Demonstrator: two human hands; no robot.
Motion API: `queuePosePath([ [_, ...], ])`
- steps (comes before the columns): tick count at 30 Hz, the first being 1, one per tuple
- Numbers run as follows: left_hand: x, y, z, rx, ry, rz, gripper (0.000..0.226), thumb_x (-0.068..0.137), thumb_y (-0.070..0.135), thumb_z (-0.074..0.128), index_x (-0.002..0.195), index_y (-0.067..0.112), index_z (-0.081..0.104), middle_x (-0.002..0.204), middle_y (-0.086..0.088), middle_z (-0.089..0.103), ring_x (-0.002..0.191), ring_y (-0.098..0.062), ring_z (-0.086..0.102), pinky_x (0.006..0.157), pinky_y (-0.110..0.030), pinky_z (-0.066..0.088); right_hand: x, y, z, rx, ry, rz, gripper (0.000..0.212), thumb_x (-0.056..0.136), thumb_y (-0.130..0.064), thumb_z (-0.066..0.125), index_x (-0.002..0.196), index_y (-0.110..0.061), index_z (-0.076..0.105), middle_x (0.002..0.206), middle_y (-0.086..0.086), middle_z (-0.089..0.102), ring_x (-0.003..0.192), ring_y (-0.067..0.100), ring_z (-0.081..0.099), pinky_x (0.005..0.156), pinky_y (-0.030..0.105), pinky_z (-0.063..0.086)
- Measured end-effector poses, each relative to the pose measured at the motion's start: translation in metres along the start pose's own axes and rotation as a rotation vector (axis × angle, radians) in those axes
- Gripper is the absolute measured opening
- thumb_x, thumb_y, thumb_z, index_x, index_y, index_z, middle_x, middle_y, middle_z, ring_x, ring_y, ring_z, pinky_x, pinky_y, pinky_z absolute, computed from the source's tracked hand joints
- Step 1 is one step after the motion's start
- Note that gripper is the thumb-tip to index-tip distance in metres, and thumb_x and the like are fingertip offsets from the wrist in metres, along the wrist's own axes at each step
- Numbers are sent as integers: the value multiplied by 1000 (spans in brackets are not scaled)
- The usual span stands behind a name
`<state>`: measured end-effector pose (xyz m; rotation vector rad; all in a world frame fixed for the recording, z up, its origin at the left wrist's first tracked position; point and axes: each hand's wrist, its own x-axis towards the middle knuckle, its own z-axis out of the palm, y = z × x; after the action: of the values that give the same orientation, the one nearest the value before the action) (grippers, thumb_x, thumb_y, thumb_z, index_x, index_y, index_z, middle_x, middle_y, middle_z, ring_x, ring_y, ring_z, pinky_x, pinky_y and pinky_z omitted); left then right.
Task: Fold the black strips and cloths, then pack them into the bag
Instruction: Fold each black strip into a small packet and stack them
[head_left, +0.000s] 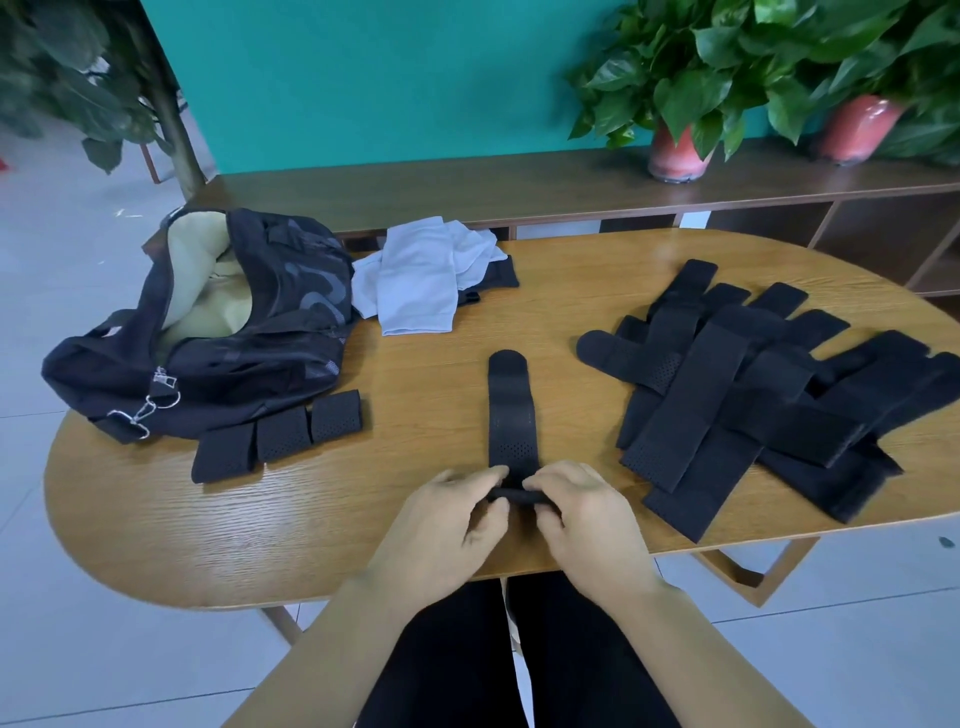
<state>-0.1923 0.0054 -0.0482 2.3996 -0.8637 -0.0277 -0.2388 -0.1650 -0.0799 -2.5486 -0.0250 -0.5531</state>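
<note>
Head view: one black strip (510, 410) lies flat on the wooden counter (426, 530), running straight away from the person, rounded end far, near end rolled or folded over at the counter's near edge. Left hand (441, 525) and right hand (582, 512) both pinch that near fold, thumbs and fingertips closed on it from either side, hands nearly touching. Three folded strips (278, 435) sit in a row, side by side, left of centre, just in front of the black bag (291, 312). Bag lies at the counter's left end, mouth open, pale lining visible, metal clips at its near corner. Pale cloths (421, 280) heaped just right of the bag, touching it, with a dark cloth (501, 273) partly under them. Pile of unfolded strips (753, 395) fanned and overlapping on the right side, well apart from the hands. Two potted plants (680, 150) on the shelf behind.
</note>
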Motion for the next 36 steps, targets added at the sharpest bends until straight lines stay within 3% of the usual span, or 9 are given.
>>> queuePosePath([
  [3,1,1,2,-94,-5,-120,48,93,39,59,139,34,48,112,14,62,104,-3,57,79,-3,38,3,-4,4,93,98,144,24,80,-1,68,102,-12,72,91,-1,69,86,18,62,71,25,47],
  [6,11,-2,10,-149,85,-198,35,90,26,66,125,28,60,102,10,70,93,-6,65,84,-20,50,11,-7,7,116,107,252,16,85,-7,67,100,-11,70,84,1,67,79,17,59,66,25,43],
  [10,24,-1,17,-195,160,-295,29,91,20,65,120,21,65,108,6,70,101,-5,64,85,-16,46,21,-6,13,86,93,293,6,88,-11,65,92,-10,68,76,0,63,72,15,53,61,29,44],
  [15,36,-1,20,-153,181,-361,21,92,21,64,111,14,69,107,3,71,98,-9,65,78,-16,45,29,-12,14,43,59,319,18,93,-15,60,105,-3,67,87,8,64,76,23,58,63,30,43],
  [20,45,-3,20,-111,142,-428,18,91,23,64,94,5,70,95,-4,71,88,-18,66,80,-35,54,36,-16,13,-67,-38,341,19,98,-19,50,81,-11,50,84,5,51,67,22,48,57,29,34],
  [25,51,-7,18,-100,70,-460,24,91,25,64,72,10,62,83,-3,67,75,-15,62,72,-33,54,42,-19,12,-216,-163,400,23,103,-26,38,96,-11,54,103,1,48,71,18,47,63,25,37],
  [30,56,-6,17,-13,18,-454,26,92,29,62,78,8,64,85,-4,66,76,-19,63,68,-33,53,43,-23,10,-310,-202,396,25,104,-27,35,109,-13,55,121,2,46,76,20,54,64,25,36],
  [33,55,-3,16,58,14,-425,27,93,30,60,73,13,56,79,-3,61,70,-19,58,60,-28,46,42,-22,15,-325,-79,332,24,92,-22,63,112,-11,59,107,6,54,61,21,60,48,24,38],
  [36,49,-1,18,163,125,-322,17,94,30,59,102,16,60,98,-3,57,84,-20,58,68,-27,46,39,-20,20,-337,22,199,51,55,-3,89,102,-9,69,80,8,53,39,14,38,31,21,32],
])
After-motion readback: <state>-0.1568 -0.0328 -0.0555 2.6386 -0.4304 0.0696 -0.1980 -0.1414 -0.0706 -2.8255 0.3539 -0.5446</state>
